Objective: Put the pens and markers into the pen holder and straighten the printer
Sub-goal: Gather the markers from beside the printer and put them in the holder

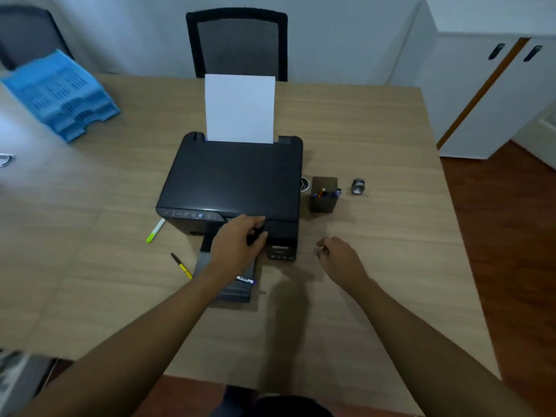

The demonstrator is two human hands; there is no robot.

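Observation:
The black printer [231,176] stands mid-table with a white sheet [239,108] upright in its rear feed. My left hand [237,245] grips the printer's front, fingers on the top lip and thumb below. My right hand [340,257] hovers over the table to the right of the printer, fingers curled in with nothing in them. The black pen holder [323,203] stands to the right of the printer with several pens in it. A white marker with a green tip [155,230] and a yellow-and-black pen [181,265] lie left of the output tray [207,263]. Another pen [245,279] lies on that tray.
A small tape roll [358,186] sits right of the holder. Blue stacked letter trays [63,94] stand at the far left. A black mesh chair [237,43] is behind the table [376,139], and a white cabinet [481,94] stands at the right.

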